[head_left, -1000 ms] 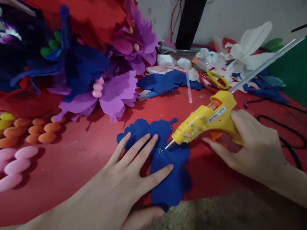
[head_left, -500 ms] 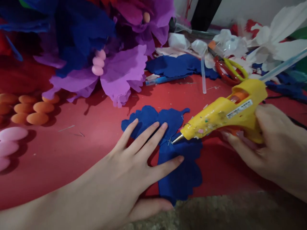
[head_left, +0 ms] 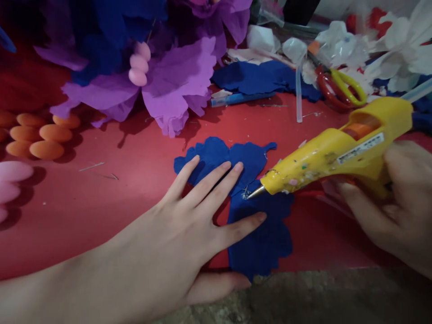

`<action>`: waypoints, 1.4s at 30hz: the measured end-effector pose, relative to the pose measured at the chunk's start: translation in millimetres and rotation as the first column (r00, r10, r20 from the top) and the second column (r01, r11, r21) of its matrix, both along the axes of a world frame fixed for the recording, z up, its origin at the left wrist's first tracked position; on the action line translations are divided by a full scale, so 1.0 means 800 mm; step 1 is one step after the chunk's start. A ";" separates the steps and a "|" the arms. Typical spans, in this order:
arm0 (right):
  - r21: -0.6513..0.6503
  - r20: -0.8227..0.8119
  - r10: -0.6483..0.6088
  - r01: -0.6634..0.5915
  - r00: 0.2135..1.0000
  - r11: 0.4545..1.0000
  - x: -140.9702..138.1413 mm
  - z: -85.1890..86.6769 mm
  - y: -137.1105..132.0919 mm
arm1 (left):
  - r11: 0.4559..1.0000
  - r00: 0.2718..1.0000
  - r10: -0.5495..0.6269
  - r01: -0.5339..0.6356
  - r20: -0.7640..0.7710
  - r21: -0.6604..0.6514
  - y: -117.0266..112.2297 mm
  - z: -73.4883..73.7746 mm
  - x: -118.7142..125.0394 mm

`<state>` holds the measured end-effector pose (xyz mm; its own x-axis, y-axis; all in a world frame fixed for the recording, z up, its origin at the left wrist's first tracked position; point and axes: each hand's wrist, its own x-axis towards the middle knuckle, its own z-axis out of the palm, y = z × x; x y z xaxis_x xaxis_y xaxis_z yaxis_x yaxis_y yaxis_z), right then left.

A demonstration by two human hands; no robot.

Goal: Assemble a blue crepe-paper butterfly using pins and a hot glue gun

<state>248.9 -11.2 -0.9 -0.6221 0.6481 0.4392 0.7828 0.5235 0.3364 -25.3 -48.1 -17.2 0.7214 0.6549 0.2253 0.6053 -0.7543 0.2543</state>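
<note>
Blue scalloped fabric or paper petals (head_left: 259, 243) lie on the red tabletop, overlapping near their middle. My left hand (head_left: 192, 225) rests flat on them with fingers spread, pressing them down. In my right hand (head_left: 401, 202) is a yellow hot glue gun (head_left: 313, 157), its handle gripped and its body spattered with bits. The metal nozzle points left and touches or nearly touches the spot where the petals join. A small shiny patch, apparently clear glue with short thin strands, shows at that spot. A clear glue stick (head_left: 418, 92) sticks out of the gun's back.
Large purple petals (head_left: 182, 81) with pink egg-shaped pieces (head_left: 139, 63) stand at the back left. Orange egg-shaped pieces (head_left: 47, 150) lie at the left. Red-and-yellow-handled scissors (head_left: 337, 90), another blue piece (head_left: 256, 76) and a loose glue stick (head_left: 299, 94) lie behind. The red table's front edge (head_left: 337, 269) is near.
The camera view has shifted slightly. The nozzle stays at the petals' join, where a larger shiny patch now shows. My left hand keeps its place on the petals.
</note>
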 end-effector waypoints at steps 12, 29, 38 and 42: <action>-0.040 -0.020 -0.080 0.079 0.997 0.996 0.012 0.000 -0.001 | 1.000 1.000 -0.013 0.014 0.014 -0.014 -0.002 -0.001 -0.005; -0.008 -0.019 -0.041 0.040 0.999 0.999 0.015 0.000 0.004 | 0.999 0.999 -0.036 0.035 -0.015 -0.029 -0.001 0.004 -0.005; 0.090 -0.044 -0.107 0.110 0.993 0.990 0.008 0.001 0.007 | 0.998 1.000 -0.009 0.008 -0.018 -0.057 -0.001 0.004 -0.005; 0.108 -0.047 -0.057 0.061 0.997 0.992 -0.002 0.001 0.006 | 0.999 1.000 -0.014 0.014 -0.013 -0.045 0.000 0.005 -0.004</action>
